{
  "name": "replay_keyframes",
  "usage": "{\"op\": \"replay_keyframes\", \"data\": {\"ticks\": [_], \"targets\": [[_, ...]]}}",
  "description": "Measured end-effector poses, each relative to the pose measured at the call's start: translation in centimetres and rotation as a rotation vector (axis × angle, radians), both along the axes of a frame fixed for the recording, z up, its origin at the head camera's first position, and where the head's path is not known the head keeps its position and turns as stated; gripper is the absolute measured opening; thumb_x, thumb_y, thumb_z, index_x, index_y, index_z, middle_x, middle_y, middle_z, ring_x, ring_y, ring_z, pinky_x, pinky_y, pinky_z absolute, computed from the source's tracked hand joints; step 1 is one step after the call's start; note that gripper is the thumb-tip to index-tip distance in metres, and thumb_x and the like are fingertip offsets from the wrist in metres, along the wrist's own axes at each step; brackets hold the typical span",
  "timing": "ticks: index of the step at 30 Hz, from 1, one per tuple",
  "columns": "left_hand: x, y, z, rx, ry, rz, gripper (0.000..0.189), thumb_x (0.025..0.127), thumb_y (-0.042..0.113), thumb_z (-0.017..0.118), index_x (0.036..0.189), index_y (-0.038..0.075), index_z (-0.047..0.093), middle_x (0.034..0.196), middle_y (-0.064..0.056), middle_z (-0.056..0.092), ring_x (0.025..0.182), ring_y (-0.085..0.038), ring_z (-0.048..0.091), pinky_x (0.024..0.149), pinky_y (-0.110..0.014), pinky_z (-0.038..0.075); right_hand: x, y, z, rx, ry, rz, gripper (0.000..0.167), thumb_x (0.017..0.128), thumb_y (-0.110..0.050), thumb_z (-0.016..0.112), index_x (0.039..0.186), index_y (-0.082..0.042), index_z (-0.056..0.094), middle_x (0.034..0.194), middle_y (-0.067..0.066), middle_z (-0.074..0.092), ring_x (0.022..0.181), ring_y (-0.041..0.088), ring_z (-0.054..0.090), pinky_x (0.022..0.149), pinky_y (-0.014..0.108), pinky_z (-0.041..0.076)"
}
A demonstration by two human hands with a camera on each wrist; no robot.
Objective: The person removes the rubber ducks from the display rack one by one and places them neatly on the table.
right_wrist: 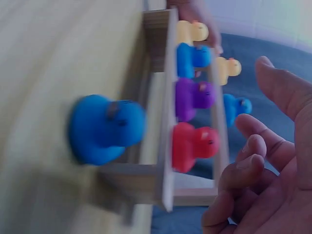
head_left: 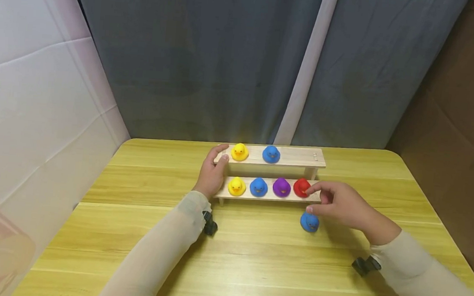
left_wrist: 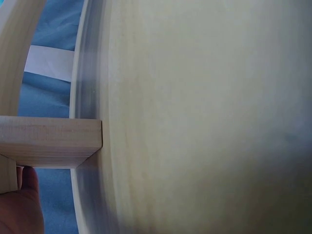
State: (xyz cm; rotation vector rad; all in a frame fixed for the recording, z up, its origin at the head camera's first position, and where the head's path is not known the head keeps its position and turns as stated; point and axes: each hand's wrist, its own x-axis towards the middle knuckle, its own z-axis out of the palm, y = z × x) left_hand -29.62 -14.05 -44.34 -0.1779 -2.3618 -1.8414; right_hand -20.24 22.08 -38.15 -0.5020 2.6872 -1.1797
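A two-step wooden stand (head_left: 299,157) holds small rubber ducks. My left hand (head_left: 212,171) grips the left end of its upper board, thumb in front and fingers at the back. In the right wrist view my right hand (right_wrist: 273,180) holds nothing, its thumb and fingers spread apart. It hovers by the right end of the lower step, beside the red duck (head_left: 301,188). Below it, a blue duck (head_left: 309,222) sits on the table in front of the stand. Left of the red duck stand a purple duck (head_left: 281,188), another blue duck (head_left: 258,187) and a yellow duck (head_left: 236,186).
On the upper step stand a yellow duck (head_left: 240,152) and a blue duck (head_left: 271,154). The wooden table (head_left: 253,265) reaches back to a grey curtain (head_left: 227,63). A white sheet (head_left: 41,81) hangs at the left, a brown panel (head_left: 457,105) at the right.
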Motion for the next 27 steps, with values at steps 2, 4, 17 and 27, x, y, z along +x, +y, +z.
{"op": "replay_keyframes", "data": {"ticks": [2, 4, 17, 27], "targets": [[0.0, 0.0, 0.0, -0.007, -0.001, 0.006, 0.042, 0.113, 0.030, 0.045, 0.154, 0.023, 0.050, 0.163, -0.001, 0.043, 0.126, -0.027, 0.049, 0.116, -0.050, 0.037, -0.4, -0.3, 0.8, -0.018, 0.014, -0.016, 0.040, 0.086, -0.026, 0.089, 0.120, -0.009, 0.074, 0.077, 0.003, 0.052, 0.070, 0.021, 0.048, 0.056, 0.028, 0.041], [0.0, 0.0, -0.1, -0.008, -0.003, 0.009, 0.043, 0.113, 0.029, 0.045, 0.155, 0.022, 0.049, 0.163, -0.001, 0.043, 0.129, -0.027, 0.048, 0.118, -0.052, 0.036, -0.7, -0.6, 1.4, -0.037, 0.024, -0.035, 0.041, 0.087, -0.026, 0.088, 0.121, -0.009, 0.074, 0.078, 0.005, 0.052, 0.070, 0.022, 0.049, 0.056, 0.029, 0.042], [0.0, 0.0, 0.0, -0.019, 0.006, 0.014, 0.041, 0.112, 0.030, 0.045, 0.152, 0.026, 0.051, 0.162, -0.001, 0.044, 0.127, -0.027, 0.049, 0.116, -0.051, 0.037, -3.6, -3.1, 3.6, -0.040, 0.084, -0.061, 0.045, 0.092, -0.027, 0.083, 0.132, -0.011, 0.070, 0.084, 0.008, 0.055, 0.077, 0.024, 0.051, 0.060, 0.029, 0.045], [0.0, 0.0, -0.1, -0.027, 0.001, 0.007, 0.041, 0.113, 0.031, 0.044, 0.153, 0.026, 0.050, 0.164, -0.001, 0.042, 0.132, -0.026, 0.047, 0.121, -0.054, 0.034, -5.6, -4.9, 4.3, -0.031, 0.064, -0.098, 0.050, 0.092, -0.034, 0.082, 0.137, -0.018, 0.067, 0.090, 0.010, 0.056, 0.079, 0.027, 0.053, 0.060, 0.031, 0.047]]}}
